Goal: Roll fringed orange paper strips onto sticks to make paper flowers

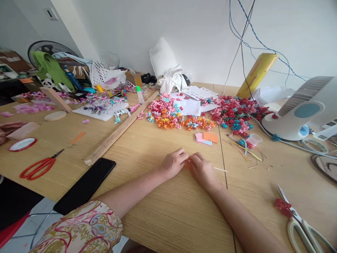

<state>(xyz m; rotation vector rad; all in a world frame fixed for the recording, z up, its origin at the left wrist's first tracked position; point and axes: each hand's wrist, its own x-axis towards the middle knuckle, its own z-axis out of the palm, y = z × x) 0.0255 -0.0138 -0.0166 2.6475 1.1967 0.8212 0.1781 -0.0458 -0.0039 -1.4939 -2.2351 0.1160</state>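
Note:
My left hand (173,163) and my right hand (204,172) meet low over the wooden table, fingertips pinched together. Between them shows a small orange piece (187,164), perhaps paper; the fingers cover most of it. A thin white strip (220,169) sticks out beyond my right hand, and I cannot tell whether that hand holds it or it lies on the table. Farther off, past my hands, lie orange, pink and blue paper slips (206,137). Behind these spreads a heap of small orange, pink and blue paper flowers (168,116).
White-handled scissors (297,214) lie at the right, red-handled scissors (39,168) at the left. A black phone (85,184) rests near my left forearm. A long wooden bar (121,131) crosses the table. At far left another person's hand (9,131) shows. A white fan-like device (297,112) stands right.

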